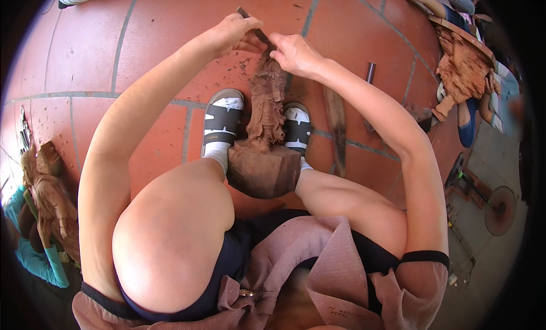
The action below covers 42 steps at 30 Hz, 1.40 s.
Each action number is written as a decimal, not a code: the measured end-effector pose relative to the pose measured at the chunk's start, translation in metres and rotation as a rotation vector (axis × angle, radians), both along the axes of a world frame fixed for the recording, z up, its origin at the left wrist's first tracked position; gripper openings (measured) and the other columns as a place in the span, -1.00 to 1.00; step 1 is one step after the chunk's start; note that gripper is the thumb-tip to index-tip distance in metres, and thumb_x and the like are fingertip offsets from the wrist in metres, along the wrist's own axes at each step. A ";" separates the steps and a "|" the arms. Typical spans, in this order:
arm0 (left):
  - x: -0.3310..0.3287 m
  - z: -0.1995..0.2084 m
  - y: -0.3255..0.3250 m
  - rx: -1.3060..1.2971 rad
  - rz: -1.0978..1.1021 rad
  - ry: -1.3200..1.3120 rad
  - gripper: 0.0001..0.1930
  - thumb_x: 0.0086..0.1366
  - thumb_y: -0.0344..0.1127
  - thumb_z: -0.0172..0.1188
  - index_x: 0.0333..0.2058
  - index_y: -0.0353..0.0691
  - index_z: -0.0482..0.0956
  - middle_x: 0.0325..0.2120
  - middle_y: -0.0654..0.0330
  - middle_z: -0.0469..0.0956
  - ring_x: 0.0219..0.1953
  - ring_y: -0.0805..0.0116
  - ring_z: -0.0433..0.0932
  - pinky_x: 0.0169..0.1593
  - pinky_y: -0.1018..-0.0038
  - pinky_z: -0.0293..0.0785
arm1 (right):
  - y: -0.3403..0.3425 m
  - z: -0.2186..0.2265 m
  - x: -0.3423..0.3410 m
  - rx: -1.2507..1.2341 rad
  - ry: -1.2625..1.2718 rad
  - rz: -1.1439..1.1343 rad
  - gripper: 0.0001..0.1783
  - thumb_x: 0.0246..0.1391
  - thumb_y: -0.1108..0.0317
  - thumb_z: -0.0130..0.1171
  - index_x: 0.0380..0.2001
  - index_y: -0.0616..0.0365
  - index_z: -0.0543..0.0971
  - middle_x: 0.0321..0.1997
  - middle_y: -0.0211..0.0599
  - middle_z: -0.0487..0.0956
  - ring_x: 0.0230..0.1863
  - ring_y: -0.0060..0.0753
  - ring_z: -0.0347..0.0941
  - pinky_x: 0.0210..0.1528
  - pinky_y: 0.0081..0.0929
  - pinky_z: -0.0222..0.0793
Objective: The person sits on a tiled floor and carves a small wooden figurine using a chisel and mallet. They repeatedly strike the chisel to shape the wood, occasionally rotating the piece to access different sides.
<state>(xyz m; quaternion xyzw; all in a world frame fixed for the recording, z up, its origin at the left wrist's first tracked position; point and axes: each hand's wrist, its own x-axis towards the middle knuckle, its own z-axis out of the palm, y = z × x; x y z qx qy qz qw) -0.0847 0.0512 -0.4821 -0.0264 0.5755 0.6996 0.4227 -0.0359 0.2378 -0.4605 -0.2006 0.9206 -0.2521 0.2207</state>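
A carved wooden figure (266, 105) lies tilted away from me, its blocky base (264, 169) between my legs and its narrow far end beyond my feet. At that far end, both hands are on a slim, dark, bar-like tool (245, 15). My left hand (233, 35) is closed around its upper part. With bent fingers, my right hand (296, 54) grips its lower end, right by the tip of the carving. The tool's working end is hidden by the fingers, so its exact kind cannot be told.
On the tiled floor (159, 40) to the right lie a long wooden piece (335, 128) and a dark cylinder (371, 73). Beyond them is another carving (465, 62) with people around it. At left, a teal-sleeved person (51, 267) is beside a carved figure (54, 199). Wood chips are scattered about.
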 end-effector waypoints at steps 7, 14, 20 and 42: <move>-0.005 0.011 0.012 -0.002 -0.108 0.080 -0.66 0.30 -0.18 0.01 -0.21 -0.43 0.33 -0.32 -0.01 0.46 -0.31 0.25 0.58 -0.18 0.41 0.59 | 0.021 0.008 -0.001 -0.138 -0.134 -0.109 -0.73 -0.09 0.29 0.17 -0.38 0.25 0.42 -0.47 -0.07 0.52 -0.38 -0.08 0.47 -0.31 -0.30 0.35; -0.003 0.003 0.010 0.006 -0.156 0.008 -0.60 0.25 -0.20 0.06 -0.18 -0.49 0.27 -0.27 -0.10 0.40 -0.34 0.18 0.58 -0.27 0.40 0.61 | 0.022 -0.015 0.013 -0.238 -0.152 -0.055 -0.71 -0.05 0.28 0.15 -0.34 0.25 0.39 -0.50 -0.16 0.48 -0.38 -0.33 0.46 -0.28 -0.41 0.36; -0.011 -0.001 0.010 -0.038 -0.130 -0.019 -0.64 0.22 -0.28 0.04 -0.19 -0.53 0.29 -0.31 -0.09 0.42 -0.37 0.15 0.58 -0.30 0.37 0.63 | 0.006 -0.008 0.007 -0.087 -0.082 -0.090 -0.72 -0.08 0.29 0.13 -0.38 0.29 0.42 -0.40 0.05 0.51 -0.24 0.08 0.45 -0.22 -0.18 0.33; -0.008 0.000 0.015 -0.026 -0.126 -0.071 -0.71 0.23 -0.24 0.02 -0.27 -0.41 0.36 -0.35 0.04 0.46 -0.44 0.25 0.57 -0.30 0.37 0.60 | 0.010 -0.005 0.007 -0.098 -0.138 -0.092 -0.71 -0.13 0.27 0.10 -0.38 0.30 0.43 -0.38 0.07 0.51 -0.26 0.10 0.44 -0.22 -0.16 0.32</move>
